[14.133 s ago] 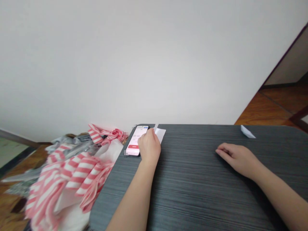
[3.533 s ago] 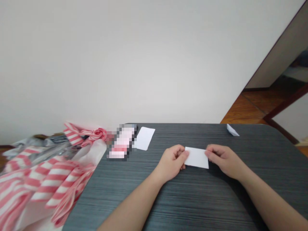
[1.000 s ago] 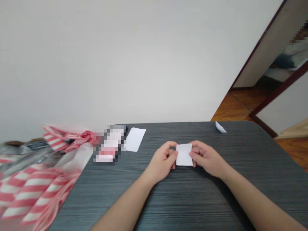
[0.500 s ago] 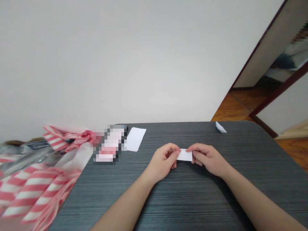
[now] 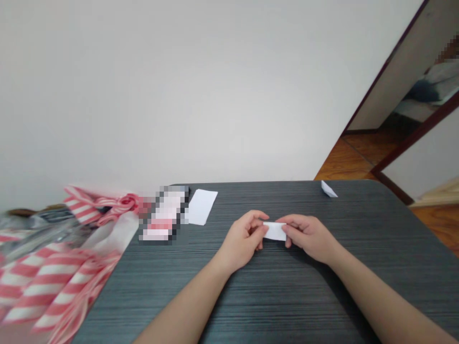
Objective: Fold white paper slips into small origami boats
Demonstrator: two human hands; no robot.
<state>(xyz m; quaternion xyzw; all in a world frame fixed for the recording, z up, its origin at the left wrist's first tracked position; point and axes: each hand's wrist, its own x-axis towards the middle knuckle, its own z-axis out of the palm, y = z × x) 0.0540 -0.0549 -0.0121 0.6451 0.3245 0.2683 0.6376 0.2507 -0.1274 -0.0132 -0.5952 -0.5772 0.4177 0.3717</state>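
Note:
A small white piece of paper is held between my two hands over the dark table. My left hand pinches its left end, thumb on the near face and the index finger raised a little off the top edge. At the right end my right hand grips it between thumb and fingers. The fingers behind the paper are partly hidden. Whether the sheet is folded at its edges I cannot tell.
Left of my hands lie a white sheet of paper and a blurred-out phone. A small folded white paper sits at the far right edge. Red-and-white striped cloth is heaped left of the table. A white wall stands behind.
My left index finger has lifted off the paper's top edge. My right thumb has shifted onto the paper's near face, and the paper has tilted slightly.

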